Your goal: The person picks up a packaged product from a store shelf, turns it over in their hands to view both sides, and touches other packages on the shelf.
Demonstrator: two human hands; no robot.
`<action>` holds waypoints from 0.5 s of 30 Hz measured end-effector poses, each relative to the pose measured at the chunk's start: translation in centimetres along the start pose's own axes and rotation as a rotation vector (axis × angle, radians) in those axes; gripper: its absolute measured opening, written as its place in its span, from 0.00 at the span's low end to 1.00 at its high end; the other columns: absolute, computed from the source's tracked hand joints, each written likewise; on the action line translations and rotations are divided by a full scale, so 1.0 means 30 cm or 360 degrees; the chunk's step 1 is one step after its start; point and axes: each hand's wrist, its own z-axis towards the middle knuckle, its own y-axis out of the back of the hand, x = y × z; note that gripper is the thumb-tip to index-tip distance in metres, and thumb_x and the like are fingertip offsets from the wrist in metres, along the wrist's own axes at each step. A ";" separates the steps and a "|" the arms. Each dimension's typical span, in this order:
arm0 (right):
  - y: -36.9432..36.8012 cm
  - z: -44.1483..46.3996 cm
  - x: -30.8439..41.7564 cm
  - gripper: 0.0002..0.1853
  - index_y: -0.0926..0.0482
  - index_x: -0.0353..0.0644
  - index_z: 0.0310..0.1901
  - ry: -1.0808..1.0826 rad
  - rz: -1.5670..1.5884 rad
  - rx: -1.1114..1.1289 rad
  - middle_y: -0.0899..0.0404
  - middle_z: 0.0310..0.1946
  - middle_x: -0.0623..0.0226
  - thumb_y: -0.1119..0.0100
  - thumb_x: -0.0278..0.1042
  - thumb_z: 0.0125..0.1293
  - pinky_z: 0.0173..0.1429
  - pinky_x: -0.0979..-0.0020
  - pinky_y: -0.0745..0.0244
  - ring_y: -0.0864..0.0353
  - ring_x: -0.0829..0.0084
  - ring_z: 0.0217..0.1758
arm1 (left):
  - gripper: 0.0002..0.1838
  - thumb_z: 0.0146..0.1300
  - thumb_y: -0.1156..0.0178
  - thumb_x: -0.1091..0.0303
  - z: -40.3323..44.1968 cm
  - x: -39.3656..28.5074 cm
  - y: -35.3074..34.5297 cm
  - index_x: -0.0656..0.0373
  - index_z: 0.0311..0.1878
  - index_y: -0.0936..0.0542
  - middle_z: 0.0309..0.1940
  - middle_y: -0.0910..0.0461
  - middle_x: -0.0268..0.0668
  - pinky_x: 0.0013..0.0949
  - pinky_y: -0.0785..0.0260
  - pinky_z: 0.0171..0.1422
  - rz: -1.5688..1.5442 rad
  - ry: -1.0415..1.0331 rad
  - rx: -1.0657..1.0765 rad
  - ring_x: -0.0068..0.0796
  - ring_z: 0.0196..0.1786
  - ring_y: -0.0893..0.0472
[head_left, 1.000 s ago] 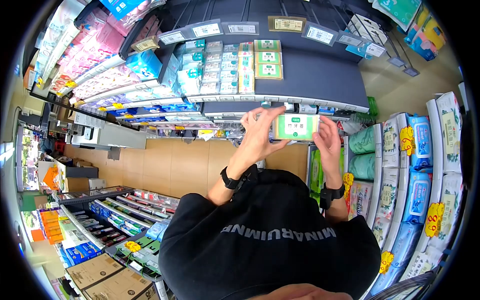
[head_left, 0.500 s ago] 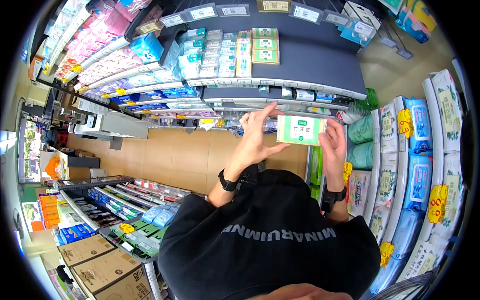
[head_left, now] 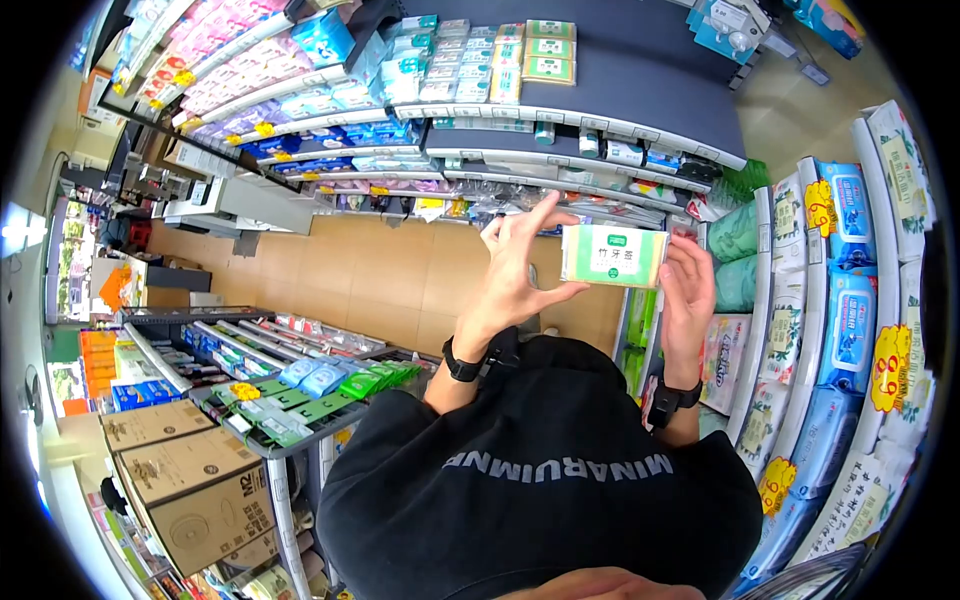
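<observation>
In the head view, a flat pack of bamboo toothpicks (head_left: 614, 256), green and yellow with a white label, is held up in front of my chest. My right hand (head_left: 686, 290) grips its right edge between thumb and fingers. At the pack's left end, my left hand (head_left: 507, 275) has its thumb and fingers spread apart in a C shape. The left thumb tip comes close to the lower left corner; whether it touches, I cannot tell. Similar green and yellow packs (head_left: 550, 48) lie in a column on the dark shelf ahead.
A dark shelf (head_left: 650, 80) with a price-tag rail (head_left: 580, 124) runs ahead. Blue wipes packs (head_left: 848, 330) fill the shelving close on my right. Cardboard boxes (head_left: 195, 470) and a low rack with green packs (head_left: 385, 378) stand to the left. Tan floor tiles (head_left: 400, 265) show between them.
My view has shifted, so the shelf ahead appears higher. Both hands and the toothpick pack sit slightly further right in view. The right hand's grip stays on the pack's right edge.
</observation>
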 end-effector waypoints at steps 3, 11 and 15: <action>0.012 -0.044 0.006 0.20 0.29 0.34 0.62 0.0008 0.0001 -0.0026 0.21 0.51 0.61 0.42 0.18 0.69 0.58 0.76 0.27 0.21 0.76 0.54 | 0.60 0.41 0.17 0.62 -0.043 -0.031 0.004 0.58 0.77 0.43 0.57 0.19 0.33 0.42 0.51 0.69 0.0023 0.0020 0.0008 0.31 0.61 0.27; 0.027 -0.138 0.033 0.18 0.27 0.32 0.60 0.0028 -0.0055 -0.0047 0.20 0.50 0.61 0.41 0.18 0.69 0.56 0.77 0.26 0.20 0.77 0.52 | 0.58 0.41 0.17 0.61 -0.091 -0.053 0.002 0.58 0.76 0.39 0.56 0.21 0.30 0.42 0.52 0.68 -0.0112 -0.0012 0.0068 0.29 0.59 0.28; 0.026 -0.170 0.014 0.16 0.25 0.31 0.58 0.0052 -0.0081 0.0003 0.20 0.51 0.62 0.42 0.18 0.69 0.55 0.76 0.26 0.19 0.77 0.52 | 0.58 0.40 0.18 0.61 -0.100 -0.038 0.015 0.59 0.76 0.39 0.53 0.20 0.34 0.41 0.50 0.69 -0.0108 -0.0073 0.0097 0.30 0.58 0.26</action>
